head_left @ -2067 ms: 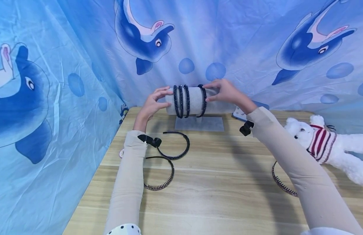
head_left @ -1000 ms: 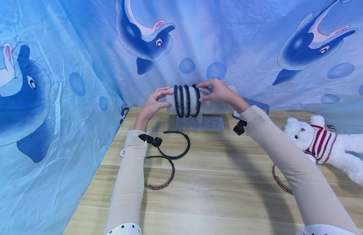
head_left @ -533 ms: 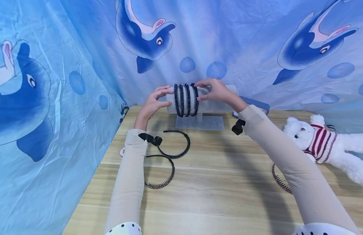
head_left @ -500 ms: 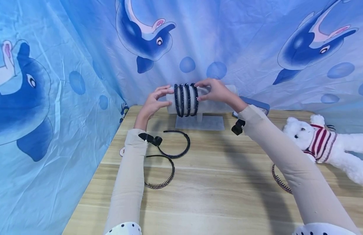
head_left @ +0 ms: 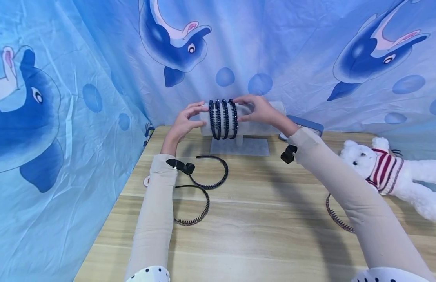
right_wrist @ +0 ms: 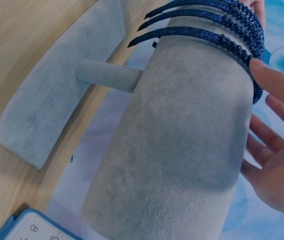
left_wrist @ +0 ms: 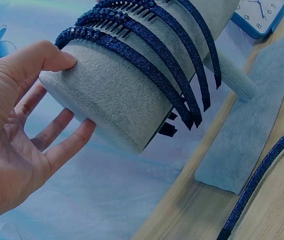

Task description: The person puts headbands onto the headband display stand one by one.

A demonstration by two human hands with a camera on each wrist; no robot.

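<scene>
A grey plush headband stand (head_left: 258, 127) carries several dark blue beaded headbands side by side toward the left of its roll. My left hand (head_left: 182, 124) holds the roll's left end, thumb (left_wrist: 57, 56) pressed on the top and fingers against the end below. With thumb and fingertips, my right hand (head_left: 262, 110) pinches the rightmost headband (head_left: 235, 126) from its right side. In the right wrist view, that thumb (right_wrist: 271, 80) touches the headband's beaded part, and the other fingers reach partly behind the roll.
Two dark headbands (head_left: 226, 172) (head_left: 207, 205) lie on the wooden table (head_left: 253, 235), near my left forearm. Another headband (head_left: 333, 216) is partly covered by my right forearm. A white teddy bear (head_left: 359, 154) lies at the right; a blue-framed clock (left_wrist: 261, 17) is behind the stand.
My right hand has slid the rightmost headband leftward along the roll, close to the others; in the last half second it barely moves. The left hand stays at the roll's end.
</scene>
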